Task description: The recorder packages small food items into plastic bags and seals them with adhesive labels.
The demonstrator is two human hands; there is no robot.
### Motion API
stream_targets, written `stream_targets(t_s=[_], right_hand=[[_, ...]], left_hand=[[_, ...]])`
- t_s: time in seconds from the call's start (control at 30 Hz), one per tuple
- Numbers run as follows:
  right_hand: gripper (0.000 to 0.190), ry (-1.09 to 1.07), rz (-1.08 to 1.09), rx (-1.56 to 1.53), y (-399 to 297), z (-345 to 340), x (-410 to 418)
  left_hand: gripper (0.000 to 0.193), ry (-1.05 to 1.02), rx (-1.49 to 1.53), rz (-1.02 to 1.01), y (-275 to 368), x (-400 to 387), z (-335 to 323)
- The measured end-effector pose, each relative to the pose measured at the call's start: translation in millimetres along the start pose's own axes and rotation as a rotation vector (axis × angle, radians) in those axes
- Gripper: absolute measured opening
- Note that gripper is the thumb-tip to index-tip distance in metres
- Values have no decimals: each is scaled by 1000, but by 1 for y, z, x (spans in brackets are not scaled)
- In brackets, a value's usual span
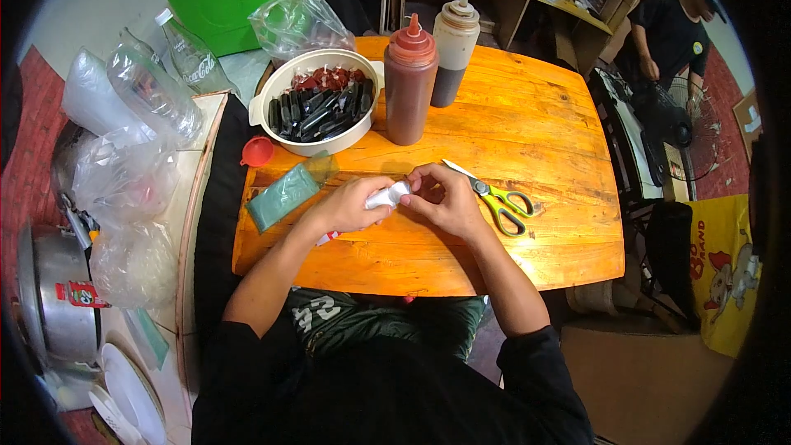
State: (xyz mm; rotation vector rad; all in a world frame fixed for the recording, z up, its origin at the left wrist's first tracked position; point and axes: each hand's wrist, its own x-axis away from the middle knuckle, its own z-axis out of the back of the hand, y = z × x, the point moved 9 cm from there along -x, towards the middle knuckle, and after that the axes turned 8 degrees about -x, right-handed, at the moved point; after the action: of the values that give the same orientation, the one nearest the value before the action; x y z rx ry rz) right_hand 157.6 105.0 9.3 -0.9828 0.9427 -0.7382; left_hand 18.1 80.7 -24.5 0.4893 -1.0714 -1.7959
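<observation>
My left hand is closed around a small white item, its exact kind unclear. The fingertips of my right hand touch or pinch its right end. Just right of my right hand lie scissors with green handles, their blades towards the upper left. A green plastic packet rests left of my left hand. Beyond it, a round cream tub holds many small dark-filled packets and reddish ones, with a small red funnel beside it. Two squeeze bottles stand ahead: one reddish-brown, one with dark liquid.
Left of the wooden table stands a tiled counter with clear plastic bags, glass bottles and a metal pot. A green container stands behind. At the upper right, another person is by a fan.
</observation>
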Motion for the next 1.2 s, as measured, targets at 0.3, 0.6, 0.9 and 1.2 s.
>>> stream_targets(t_s=[0.3, 0.6, 0.9, 1.2], right_hand=[[12, -33, -53, 42, 6, -3, 0], [15, 12, 204, 167, -19, -8, 4], [17, 61, 133, 199, -11, -9, 3], [12, 72, 66, 101, -5, -6, 2]], left_hand=[[23, -16, 83, 57, 0, 0, -5], [25, 118, 100, 93, -3, -1, 2], [26, 158, 106, 107, 3, 0, 1], [26, 161, 128, 93, -2, -2, -1]])
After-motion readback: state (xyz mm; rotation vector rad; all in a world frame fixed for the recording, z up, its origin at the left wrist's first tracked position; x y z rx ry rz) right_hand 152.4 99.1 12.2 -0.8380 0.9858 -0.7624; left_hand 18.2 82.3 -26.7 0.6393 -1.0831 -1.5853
